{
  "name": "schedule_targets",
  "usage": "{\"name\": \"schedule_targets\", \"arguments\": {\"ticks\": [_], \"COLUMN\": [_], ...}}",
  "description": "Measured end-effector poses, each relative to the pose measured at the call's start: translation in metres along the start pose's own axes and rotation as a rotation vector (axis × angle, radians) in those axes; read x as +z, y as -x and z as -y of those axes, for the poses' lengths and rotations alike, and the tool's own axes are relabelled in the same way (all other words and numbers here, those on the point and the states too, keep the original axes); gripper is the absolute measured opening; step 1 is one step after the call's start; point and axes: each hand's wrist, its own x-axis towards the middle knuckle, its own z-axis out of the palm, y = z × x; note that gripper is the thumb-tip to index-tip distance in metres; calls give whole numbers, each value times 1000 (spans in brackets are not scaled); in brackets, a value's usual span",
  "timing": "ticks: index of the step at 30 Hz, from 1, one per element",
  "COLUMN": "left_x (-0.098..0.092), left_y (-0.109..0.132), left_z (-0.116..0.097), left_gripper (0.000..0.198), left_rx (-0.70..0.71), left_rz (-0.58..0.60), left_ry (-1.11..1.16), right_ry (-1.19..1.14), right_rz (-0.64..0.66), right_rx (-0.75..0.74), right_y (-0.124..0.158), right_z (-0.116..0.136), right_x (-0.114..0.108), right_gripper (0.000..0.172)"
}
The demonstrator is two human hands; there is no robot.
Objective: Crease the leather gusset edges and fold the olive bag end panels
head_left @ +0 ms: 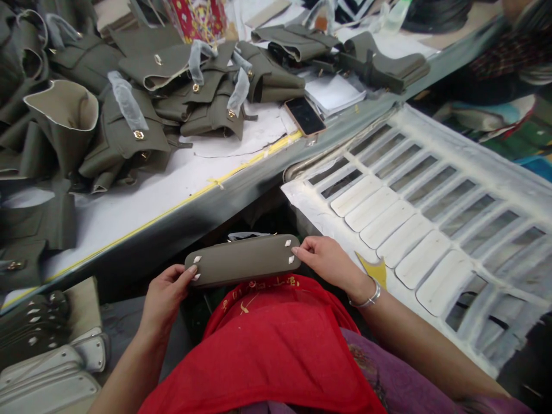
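In front of my red apron, I hold a long olive handbag bottom panel [244, 261] with rounded ends. Small white-wrapped studs sit near its corners. My left hand [170, 293] pinches the left end, thumb on the face beside the studs. At the right end my right hand [325, 259] grips the edge, its thumb close to the other two studs. A bit of clear plastic wrap [250, 234] shows behind the panel's upper edge; what lies beneath the panel is hidden.
Olive handbags [129, 121] with plastic-wrapped handles crowd the workbench [172, 175]. A phone [305, 117] lies near its edge. On my right is a white slotted rack [431, 224] bearing several pale panels [397, 238]. Stacked panels [47, 374] sit at lower left.
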Motion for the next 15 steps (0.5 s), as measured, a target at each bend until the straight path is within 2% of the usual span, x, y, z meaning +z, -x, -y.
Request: {"name": "schedule_targets", "arguments": {"ticks": [10,15], "left_x": [-4,-15], "left_y": [-4,-15], "left_z": [-5,-6], "left_gripper": [37,35], "left_rx": [94,142], "left_rz": [16,118], "left_ry": [-103,-101], "right_ry": [94,125], "right_rz": [33,84], "right_rx": [14,93], "right_y": [2,-6], "right_z": [6,-3], "right_x": [0,6], "right_gripper": [40,46]}}
